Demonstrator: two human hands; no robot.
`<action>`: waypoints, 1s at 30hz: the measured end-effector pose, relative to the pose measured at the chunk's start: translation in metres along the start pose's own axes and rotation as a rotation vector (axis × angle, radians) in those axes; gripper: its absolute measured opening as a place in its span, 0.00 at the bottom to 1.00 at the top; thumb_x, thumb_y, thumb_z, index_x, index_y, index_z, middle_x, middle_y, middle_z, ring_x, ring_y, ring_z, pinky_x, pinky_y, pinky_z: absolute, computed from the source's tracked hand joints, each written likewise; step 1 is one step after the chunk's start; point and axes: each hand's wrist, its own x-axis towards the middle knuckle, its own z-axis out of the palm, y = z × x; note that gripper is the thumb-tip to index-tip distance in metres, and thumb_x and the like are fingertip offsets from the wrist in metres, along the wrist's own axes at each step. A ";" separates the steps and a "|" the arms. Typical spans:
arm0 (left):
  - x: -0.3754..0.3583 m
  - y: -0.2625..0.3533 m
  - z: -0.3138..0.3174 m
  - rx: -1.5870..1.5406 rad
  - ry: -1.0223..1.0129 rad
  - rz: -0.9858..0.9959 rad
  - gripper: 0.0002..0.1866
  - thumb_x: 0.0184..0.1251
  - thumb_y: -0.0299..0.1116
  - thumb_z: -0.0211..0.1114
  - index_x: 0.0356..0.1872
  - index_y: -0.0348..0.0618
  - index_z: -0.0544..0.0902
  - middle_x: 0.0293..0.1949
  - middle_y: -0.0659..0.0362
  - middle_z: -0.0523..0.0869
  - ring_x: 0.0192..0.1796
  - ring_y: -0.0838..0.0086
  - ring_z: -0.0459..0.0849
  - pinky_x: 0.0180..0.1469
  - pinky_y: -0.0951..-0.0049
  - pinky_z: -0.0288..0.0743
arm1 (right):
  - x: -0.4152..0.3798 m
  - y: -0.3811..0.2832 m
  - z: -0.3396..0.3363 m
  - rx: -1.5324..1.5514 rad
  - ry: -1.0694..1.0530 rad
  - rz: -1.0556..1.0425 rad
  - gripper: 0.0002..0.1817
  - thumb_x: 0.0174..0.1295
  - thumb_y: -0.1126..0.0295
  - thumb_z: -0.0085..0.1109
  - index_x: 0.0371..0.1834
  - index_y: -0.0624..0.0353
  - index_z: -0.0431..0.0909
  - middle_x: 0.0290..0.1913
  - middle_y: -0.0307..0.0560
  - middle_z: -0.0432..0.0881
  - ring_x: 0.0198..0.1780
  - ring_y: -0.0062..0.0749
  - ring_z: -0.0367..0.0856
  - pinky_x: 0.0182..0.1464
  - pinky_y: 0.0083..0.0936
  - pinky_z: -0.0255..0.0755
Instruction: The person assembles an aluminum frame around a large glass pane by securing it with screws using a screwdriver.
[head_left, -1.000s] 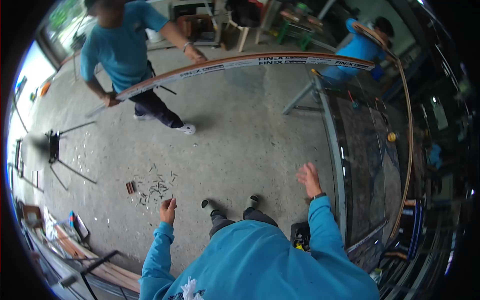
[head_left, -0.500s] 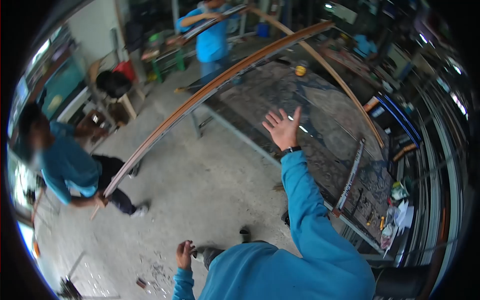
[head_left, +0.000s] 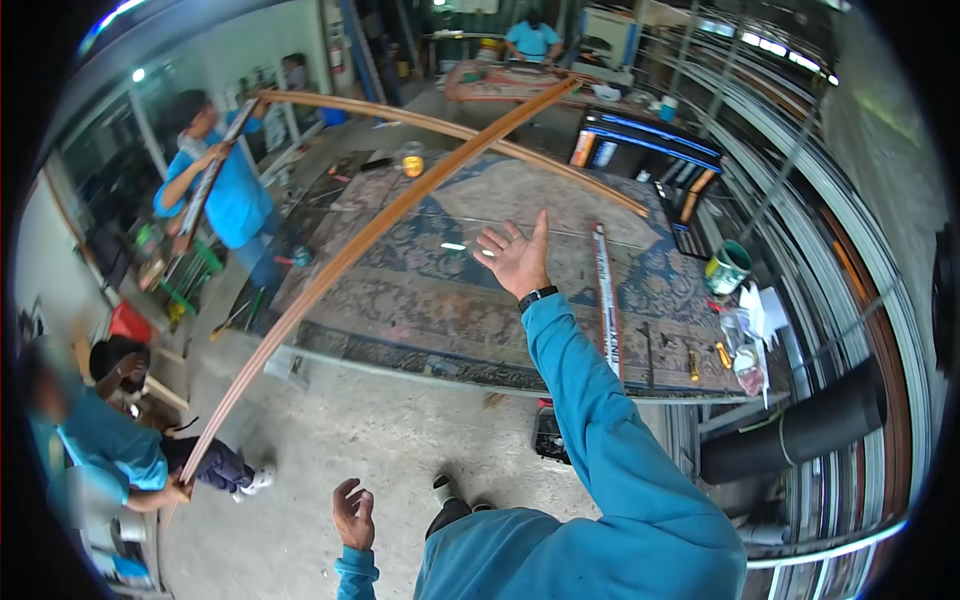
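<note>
My right hand (head_left: 517, 262) is stretched out over the carpet-covered table (head_left: 480, 340), palm showing and fingers spread, holding nothing. A dark band circles its wrist. Low by my side, my left hand (head_left: 353, 514) has loosely bent fingers with the thumb apart, and I see nothing in it. A long brown strip (head_left: 375, 225) slants over the table, its near end in the hand of a person (head_left: 115, 440) at left. It crosses another long brown strip (head_left: 450, 128). Beside my right forearm, a short profile with printed film (head_left: 606, 300) lies on the table.
A second person (head_left: 225, 185) at far left holds a piece by the other strip's end. Another person (head_left: 533, 42) stands at the back. A yellow tape roll (head_left: 413, 160), dark frames (head_left: 650, 140) and a green tin (head_left: 728, 266) are on the table. Racked profiles (head_left: 880, 300) line the right.
My view has swung right and up, so the table now lies straight ahead. The long strip and the people appear further left. My right hand remains raised and spread.
</note>
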 end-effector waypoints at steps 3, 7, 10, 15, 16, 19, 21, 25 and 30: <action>0.057 -0.010 0.017 -0.095 -0.099 0.002 0.24 0.68 0.39 0.66 0.58 0.35 0.73 0.54 0.51 0.80 0.49 0.68 0.81 0.51 0.70 0.76 | 0.003 -0.042 -0.010 0.025 0.060 -0.102 0.63 0.56 0.24 0.47 0.78 0.60 0.31 0.76 0.71 0.40 0.78 0.61 0.40 0.76 0.58 0.37; 0.099 0.006 0.044 -0.131 -0.240 -0.005 0.21 0.69 0.36 0.64 0.58 0.35 0.73 0.55 0.51 0.79 0.51 0.70 0.80 0.53 0.70 0.75 | 0.003 -0.090 -0.036 0.024 0.139 -0.214 0.65 0.54 0.23 0.48 0.78 0.60 0.31 0.77 0.70 0.40 0.78 0.60 0.40 0.76 0.58 0.36; 0.111 0.007 0.065 -0.127 -0.337 -0.021 0.20 0.70 0.35 0.63 0.58 0.35 0.73 0.55 0.51 0.79 0.51 0.70 0.80 0.54 0.69 0.75 | -0.012 -0.115 -0.063 -0.032 0.215 -0.321 0.66 0.53 0.22 0.48 0.78 0.62 0.31 0.78 0.67 0.36 0.79 0.60 0.37 0.76 0.57 0.35; 0.105 0.005 0.107 -0.114 -0.461 -0.156 0.19 0.70 0.35 0.63 0.56 0.36 0.74 0.53 0.52 0.81 0.49 0.69 0.82 0.54 0.69 0.75 | -0.042 -0.143 -0.143 0.108 0.430 -0.343 0.68 0.52 0.22 0.50 0.78 0.59 0.27 0.79 0.66 0.31 0.80 0.58 0.33 0.76 0.56 0.35; 0.101 0.007 0.118 -0.104 -0.481 -0.168 0.19 0.70 0.35 0.64 0.56 0.35 0.75 0.52 0.52 0.82 0.49 0.70 0.82 0.53 0.70 0.75 | -0.045 -0.150 -0.162 0.096 0.563 -0.340 0.67 0.52 0.23 0.51 0.79 0.58 0.28 0.79 0.66 0.31 0.80 0.58 0.34 0.76 0.55 0.36; 0.088 0.001 0.152 -0.009 -0.532 -0.155 0.18 0.69 0.34 0.64 0.55 0.35 0.75 0.53 0.52 0.82 0.49 0.71 0.81 0.52 0.72 0.75 | -0.061 -0.160 -0.226 0.099 0.802 -0.336 0.63 0.54 0.27 0.54 0.80 0.55 0.31 0.79 0.64 0.31 0.79 0.59 0.38 0.76 0.54 0.39; 0.080 -0.008 0.177 0.053 -0.542 -0.159 0.18 0.69 0.34 0.64 0.55 0.35 0.76 0.52 0.53 0.82 0.48 0.72 0.82 0.52 0.72 0.75 | -0.074 -0.162 -0.268 -0.179 0.828 -0.248 0.60 0.56 0.30 0.56 0.80 0.54 0.34 0.79 0.60 0.32 0.78 0.58 0.44 0.76 0.54 0.41; 0.046 -0.013 0.225 0.170 -0.512 -0.247 0.22 0.71 0.48 0.61 0.55 0.42 0.77 0.50 0.57 0.83 0.46 0.68 0.85 0.43 0.70 0.77 | -0.085 -0.162 -0.376 -0.818 1.375 0.235 0.53 0.61 0.33 0.53 0.80 0.51 0.40 0.80 0.54 0.35 0.77 0.56 0.44 0.75 0.52 0.46; -0.004 -0.019 0.278 0.171 -0.404 -0.548 0.28 0.70 0.49 0.63 0.61 0.40 0.72 0.53 0.55 0.80 0.50 0.68 0.82 0.47 0.66 0.77 | -0.153 -0.157 -0.434 -1.458 1.631 0.338 0.55 0.51 0.36 0.62 0.77 0.54 0.49 0.77 0.67 0.42 0.79 0.60 0.33 0.72 0.66 0.31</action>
